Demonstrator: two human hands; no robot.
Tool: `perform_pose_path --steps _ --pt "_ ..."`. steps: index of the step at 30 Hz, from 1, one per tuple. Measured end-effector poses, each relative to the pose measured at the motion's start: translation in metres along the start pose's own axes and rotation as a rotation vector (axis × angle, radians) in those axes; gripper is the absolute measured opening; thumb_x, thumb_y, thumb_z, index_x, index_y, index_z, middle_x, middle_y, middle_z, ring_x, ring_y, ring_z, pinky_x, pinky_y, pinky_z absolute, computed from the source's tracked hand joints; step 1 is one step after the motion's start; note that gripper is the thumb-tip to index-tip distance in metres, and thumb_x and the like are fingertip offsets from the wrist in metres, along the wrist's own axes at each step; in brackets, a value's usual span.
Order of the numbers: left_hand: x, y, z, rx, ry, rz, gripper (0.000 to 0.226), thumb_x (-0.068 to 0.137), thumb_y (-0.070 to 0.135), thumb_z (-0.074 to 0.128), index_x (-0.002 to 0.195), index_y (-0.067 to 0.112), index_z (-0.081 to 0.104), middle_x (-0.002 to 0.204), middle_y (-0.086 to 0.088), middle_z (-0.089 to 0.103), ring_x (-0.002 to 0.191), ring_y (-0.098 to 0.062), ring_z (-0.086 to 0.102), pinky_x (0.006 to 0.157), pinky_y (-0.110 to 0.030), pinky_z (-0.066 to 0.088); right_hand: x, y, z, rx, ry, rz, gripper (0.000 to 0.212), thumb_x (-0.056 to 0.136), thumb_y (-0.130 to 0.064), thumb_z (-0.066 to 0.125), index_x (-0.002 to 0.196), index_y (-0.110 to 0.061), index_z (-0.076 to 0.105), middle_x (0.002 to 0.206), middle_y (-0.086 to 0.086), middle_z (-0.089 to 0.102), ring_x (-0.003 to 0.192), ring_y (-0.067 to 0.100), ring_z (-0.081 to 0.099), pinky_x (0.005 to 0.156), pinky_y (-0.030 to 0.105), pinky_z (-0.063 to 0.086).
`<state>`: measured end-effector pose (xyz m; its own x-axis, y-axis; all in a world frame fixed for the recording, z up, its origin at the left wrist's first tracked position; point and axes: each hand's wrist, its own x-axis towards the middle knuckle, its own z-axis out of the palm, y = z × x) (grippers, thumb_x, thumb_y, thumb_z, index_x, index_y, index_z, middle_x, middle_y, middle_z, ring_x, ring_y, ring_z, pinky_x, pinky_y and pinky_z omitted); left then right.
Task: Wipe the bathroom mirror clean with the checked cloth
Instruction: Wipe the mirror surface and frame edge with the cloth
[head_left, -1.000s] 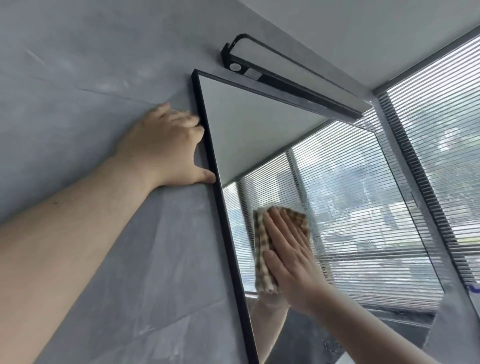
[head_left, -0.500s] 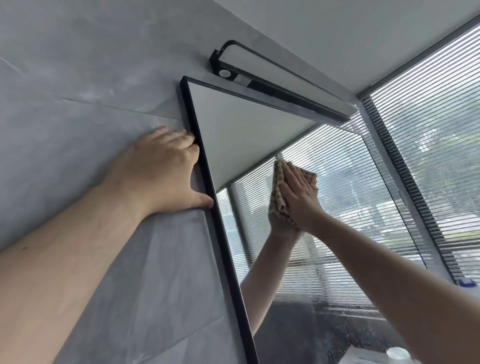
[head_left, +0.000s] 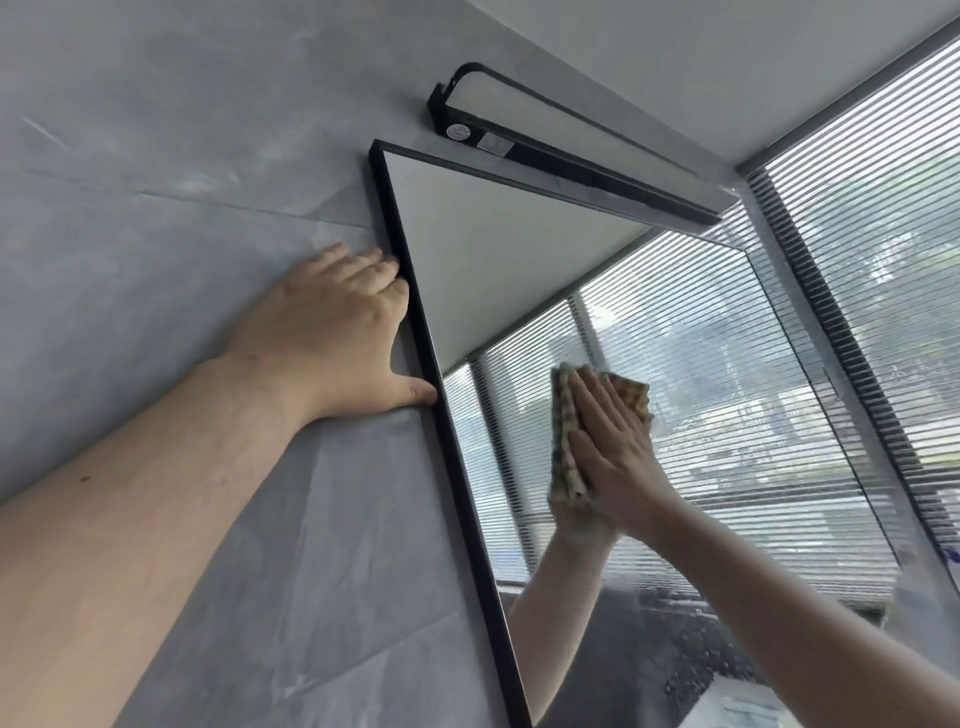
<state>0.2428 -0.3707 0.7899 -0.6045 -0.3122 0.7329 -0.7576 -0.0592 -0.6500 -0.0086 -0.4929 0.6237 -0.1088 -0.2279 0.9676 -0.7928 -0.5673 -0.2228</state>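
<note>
The black-framed mirror (head_left: 498, 244) hangs on the grey wall and reflects the ceiling and the window blinds. My right hand (head_left: 618, 452) lies flat with straight fingers on the checked cloth (head_left: 563, 436), pressing it against the glass a little right of the mirror's left frame. The cloth's beige checked edge shows left of and above my fingers. My left hand (head_left: 332, 332) rests flat on the wall beside the mirror's left frame, thumb and fingertips touching the frame.
A black bar lamp (head_left: 571, 150) is fixed above the mirror's top edge. Windows with horizontal blinds (head_left: 883, 234) fill the right side. The grey tiled wall (head_left: 156, 208) spreads to the left.
My right hand slid the cloth up the glass, then back down to about mid-height. My left hand has stayed on the wall by the frame.
</note>
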Motion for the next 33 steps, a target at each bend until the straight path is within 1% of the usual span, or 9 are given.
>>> perform_pose_path --steps 2,6,11,15,18,22,26,29,33 --pt "0.0 0.001 0.001 0.005 -0.007 -0.001 0.116 0.067 0.087 0.042 0.15 0.005 0.036 0.162 -0.012 0.029 0.151 -0.024 0.022 0.125 -0.04 0.008 -0.038 -0.008 0.006 -0.032 0.013 -0.102 0.057 0.102 -0.047 0.016 0.157 -0.036 0.011 0.166 -0.008 0.012 0.154 0.013 0.006 0.124 0.049 0.011" --pt "-0.001 0.002 0.002 0.018 -0.02 -0.008 0.116 0.07 0.085 0.042 0.152 0.005 0.032 0.162 -0.013 0.026 0.152 -0.024 0.02 0.125 -0.04 0.007 -0.101 -0.02 0.006 -0.08 -0.096 -0.259 0.058 0.105 -0.043 0.017 0.16 -0.027 0.006 0.167 -0.006 0.006 0.154 0.019 0.007 0.122 0.038 0.01" --pt "-0.004 0.007 0.002 0.045 -0.065 -0.021 0.122 0.068 0.089 0.035 0.155 0.004 0.024 0.165 -0.013 0.019 0.153 -0.025 0.013 0.125 -0.04 0.003 -0.101 -0.015 -0.003 -0.092 -0.187 -0.321 0.063 0.102 -0.038 0.028 0.16 -0.024 0.007 0.167 -0.004 0.004 0.154 0.021 0.007 0.122 0.039 0.011" --pt "-0.008 0.012 0.005 0.075 -0.108 -0.031 0.134 0.06 0.096 0.026 0.157 0.004 0.015 0.166 -0.014 0.011 0.154 -0.025 0.005 0.125 -0.043 -0.001 -0.05 -0.011 -0.004 -0.085 -0.094 -0.241 0.059 0.103 -0.038 0.022 0.158 -0.03 0.004 0.166 -0.005 0.004 0.154 0.014 0.002 0.123 0.036 0.008" --pt "-0.009 0.014 0.006 0.072 -0.112 -0.042 0.135 0.06 0.097 0.027 0.157 0.004 0.012 0.167 -0.014 0.008 0.154 -0.025 0.002 0.125 -0.043 -0.003 0.011 -0.006 -0.004 -0.091 -0.024 -0.169 0.055 0.104 -0.043 0.017 0.156 -0.025 0.014 0.164 0.0 0.014 0.153 0.012 0.004 0.124 0.041 0.009" --pt "-0.01 0.015 0.008 0.05 -0.109 -0.042 0.131 0.064 0.095 0.034 0.158 0.005 0.01 0.167 -0.012 0.005 0.155 -0.023 0.0 0.125 -0.043 -0.003 0.085 -0.009 -0.012 -0.038 -0.001 0.044 0.073 0.089 -0.063 0.008 0.156 -0.034 0.009 0.166 -0.007 0.007 0.153 0.01 -0.001 0.125 0.037 0.001" --pt "-0.01 0.014 0.008 0.038 -0.095 -0.037 0.131 0.064 0.094 0.033 0.158 0.006 0.01 0.167 -0.011 0.005 0.155 -0.022 0.0 0.125 -0.043 -0.002 0.11 -0.023 -0.017 -0.031 0.036 0.136 0.073 0.089 -0.06 0.009 0.157 -0.036 0.01 0.166 -0.008 0.005 0.152 0.009 -0.002 0.124 0.035 -0.003" --pt "-0.01 0.014 0.009 0.03 -0.093 -0.036 0.131 0.065 0.095 0.035 0.157 0.006 0.011 0.167 -0.011 0.006 0.155 -0.023 0.0 0.125 -0.043 -0.002 0.099 -0.033 -0.017 -0.018 0.023 0.037 0.071 0.089 -0.062 0.009 0.156 -0.038 0.009 0.165 -0.011 0.005 0.152 0.007 -0.002 0.122 0.029 -0.004" --pt "-0.01 0.014 0.008 0.018 -0.085 -0.037 0.132 0.061 0.095 0.03 0.157 0.005 0.012 0.167 -0.012 0.007 0.155 -0.023 0.002 0.125 -0.043 -0.001 0.067 -0.052 -0.014 -0.099 -0.084 -0.256 0.06 0.097 -0.055 0.012 0.155 -0.039 0.002 0.164 -0.013 -0.001 0.152 0.006 -0.007 0.122 0.028 -0.005"
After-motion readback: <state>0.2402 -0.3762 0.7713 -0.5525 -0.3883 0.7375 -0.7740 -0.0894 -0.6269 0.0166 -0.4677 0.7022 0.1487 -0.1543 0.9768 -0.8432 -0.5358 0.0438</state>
